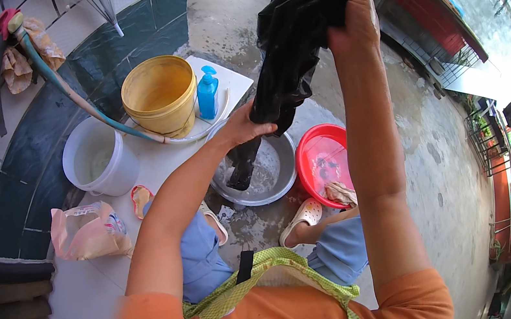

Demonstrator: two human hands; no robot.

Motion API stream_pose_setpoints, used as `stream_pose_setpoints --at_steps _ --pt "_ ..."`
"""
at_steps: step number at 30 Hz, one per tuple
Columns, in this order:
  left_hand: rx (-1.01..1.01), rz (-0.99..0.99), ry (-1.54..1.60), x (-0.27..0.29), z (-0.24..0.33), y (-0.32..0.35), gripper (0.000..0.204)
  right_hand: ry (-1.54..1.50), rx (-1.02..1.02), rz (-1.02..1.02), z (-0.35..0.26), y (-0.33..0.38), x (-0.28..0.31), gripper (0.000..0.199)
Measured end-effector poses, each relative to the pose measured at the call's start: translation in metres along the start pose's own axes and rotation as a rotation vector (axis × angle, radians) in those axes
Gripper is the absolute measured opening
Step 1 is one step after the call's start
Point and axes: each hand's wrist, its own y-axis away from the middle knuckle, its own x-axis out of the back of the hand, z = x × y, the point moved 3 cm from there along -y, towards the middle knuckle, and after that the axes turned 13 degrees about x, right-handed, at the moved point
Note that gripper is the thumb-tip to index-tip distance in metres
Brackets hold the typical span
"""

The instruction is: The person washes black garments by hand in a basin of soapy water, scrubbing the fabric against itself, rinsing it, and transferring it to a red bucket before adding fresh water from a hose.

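Note:
A wet black garment (pixel 291 43) is stretched up in front of me, its shape too bunched to tell the kind. High on the right, my right hand (pixel 353 12) is closed around its upper part. Lower and to the left, my left hand (pixel 247 125) grips its middle. The dark tail of the cloth hangs down over a grey metal basin (pixel 275 183), which holds some cloudy water. Just right of that basin stands a red plastic basin (pixel 315 164) with a light wrung cloth (pixel 340 193) at its near edge.
On a white slab at left stand a yellow bucket (pixel 159 101), a blue pump bottle (pixel 208 94) and a white bucket (pixel 98 158). A hose (pixel 54 77) curves past them. Nearer lie a plastic bag (pixel 88 232) and a scrubbing brush (pixel 141 200). Racks (pixel 487 133) line the right.

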Motion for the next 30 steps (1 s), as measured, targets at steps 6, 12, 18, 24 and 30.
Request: stream_pose_setpoints --at_steps 6,12,18,24,30 --pt "0.548 0.210 0.344 0.027 -0.063 -0.018 0.029 0.429 -0.069 -0.033 0.058 0.052 0.110 0.027" --pt "0.563 0.396 -0.423 0.008 -0.108 -0.023 0.034 1.091 -0.612 -0.697 0.211 0.182 0.251 0.090" --pt "0.380 -0.108 -0.243 -0.004 -0.072 -0.012 0.032 0.637 -0.396 -0.445 0.240 0.198 0.204 0.064" --pt "0.832 0.072 0.526 0.038 -0.082 -0.003 0.081 0.440 -0.606 0.071 0.194 0.139 0.198 0.038" --pt "0.876 -0.218 1.349 -0.044 -0.109 0.019 0.065 0.106 -0.374 -0.079 0.140 0.131 0.137 0.035"
